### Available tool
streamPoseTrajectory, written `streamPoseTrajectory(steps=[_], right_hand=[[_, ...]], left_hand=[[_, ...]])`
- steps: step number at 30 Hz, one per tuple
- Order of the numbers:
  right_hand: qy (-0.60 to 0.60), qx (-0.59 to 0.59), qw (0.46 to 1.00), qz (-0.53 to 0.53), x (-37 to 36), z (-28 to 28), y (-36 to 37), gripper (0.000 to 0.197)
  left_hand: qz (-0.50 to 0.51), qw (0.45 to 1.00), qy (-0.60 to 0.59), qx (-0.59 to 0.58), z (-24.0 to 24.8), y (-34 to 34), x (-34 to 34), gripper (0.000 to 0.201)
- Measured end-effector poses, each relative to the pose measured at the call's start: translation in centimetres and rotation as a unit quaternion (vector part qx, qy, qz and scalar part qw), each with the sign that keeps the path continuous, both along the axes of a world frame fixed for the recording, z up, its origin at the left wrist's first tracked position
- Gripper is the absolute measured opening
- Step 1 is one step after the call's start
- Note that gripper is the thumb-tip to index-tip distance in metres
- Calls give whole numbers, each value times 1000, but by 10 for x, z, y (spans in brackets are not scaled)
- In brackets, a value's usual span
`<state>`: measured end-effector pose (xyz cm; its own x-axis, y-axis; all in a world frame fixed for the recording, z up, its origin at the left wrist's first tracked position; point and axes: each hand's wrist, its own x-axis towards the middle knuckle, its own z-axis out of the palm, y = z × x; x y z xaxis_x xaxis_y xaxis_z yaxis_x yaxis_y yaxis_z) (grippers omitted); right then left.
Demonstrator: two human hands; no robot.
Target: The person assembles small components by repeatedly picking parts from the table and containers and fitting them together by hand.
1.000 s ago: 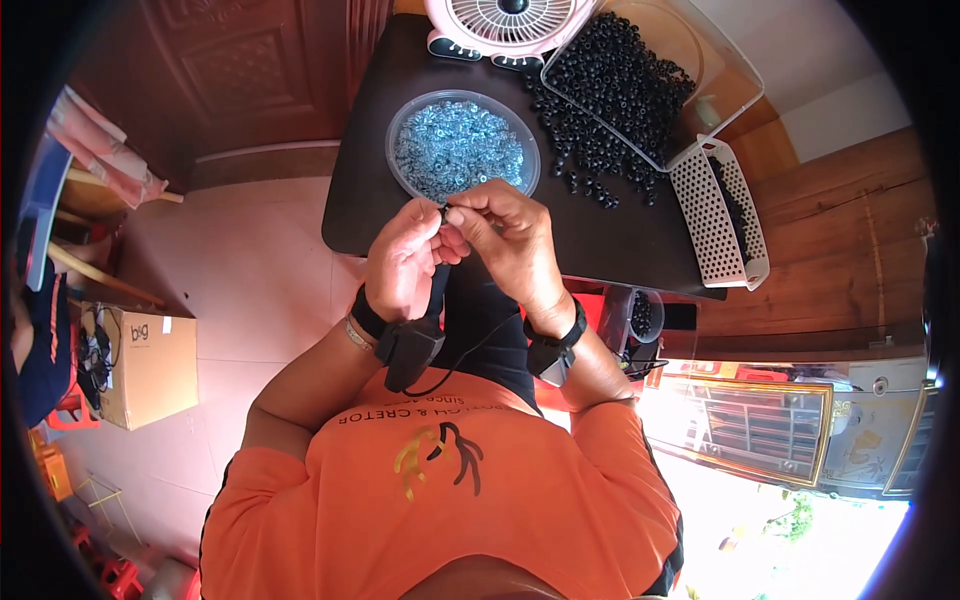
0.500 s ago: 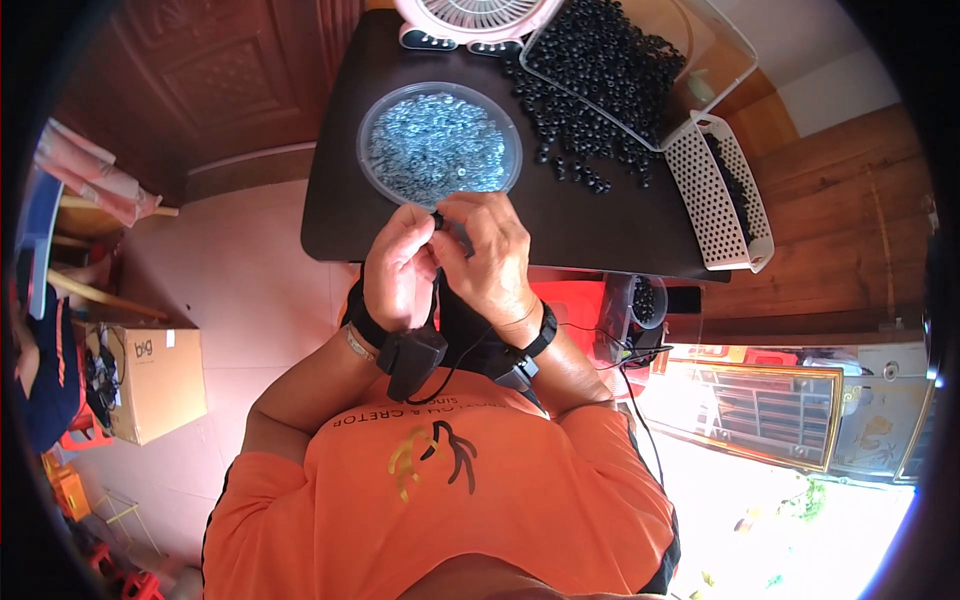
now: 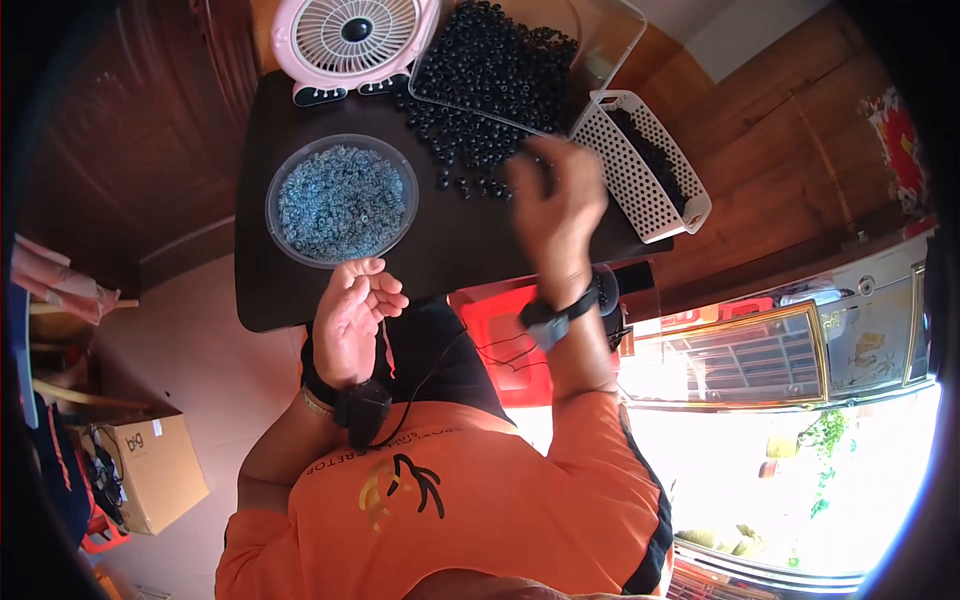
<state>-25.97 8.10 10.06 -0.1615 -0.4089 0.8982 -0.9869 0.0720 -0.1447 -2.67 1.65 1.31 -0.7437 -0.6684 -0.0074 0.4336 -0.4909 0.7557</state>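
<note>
My left hand (image 3: 352, 318) is raised at the table's near edge, just below a round clear plastic tub (image 3: 272, 225) heaped with small bluish, shiny ring-like pieces (image 3: 342, 200). Its fingers are half curled and apart, and I see nothing between them. My right hand (image 3: 562, 205) is blurred by motion over the right side of the table, between small round black pieces (image 3: 490, 75) and a white perforated basket (image 3: 640, 175). Whether it holds anything cannot be made out. The black pieces spread from a tipped clear bin (image 3: 625, 45) onto the dark table (image 3: 290, 295).
A pink fan (image 3: 357, 30) stands at the far left of the table. Dark pieces (image 3: 650, 155) fill the white basket. A red stool (image 3: 510, 340) is under the table's near edge, with a thin black cable nearby. A cardboard box (image 3: 155, 470) sits on the floor at left.
My hands were together with a small black piece at the fingertips; now they are apart. The right hand has swung right toward the basket. The whole view has shifted, moving the table leftward.
</note>
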Motion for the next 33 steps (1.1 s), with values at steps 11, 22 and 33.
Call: streamPoseTrajectory(steps=[11, 22, 33], right_hand=[[-213, 121, 969, 33, -72, -4, 6, 15], [-54, 360, 930, -41, -44, -75, -53, 20], [-296, 260, 887, 239, 30, -25, -22, 16]], left_hand=[[-25, 999, -8, 21, 0, 2, -3, 22], [-31, 999, -10, 17, 2, 5, 7, 23], [-30, 999, -23, -16, 2, -4, -1, 26]])
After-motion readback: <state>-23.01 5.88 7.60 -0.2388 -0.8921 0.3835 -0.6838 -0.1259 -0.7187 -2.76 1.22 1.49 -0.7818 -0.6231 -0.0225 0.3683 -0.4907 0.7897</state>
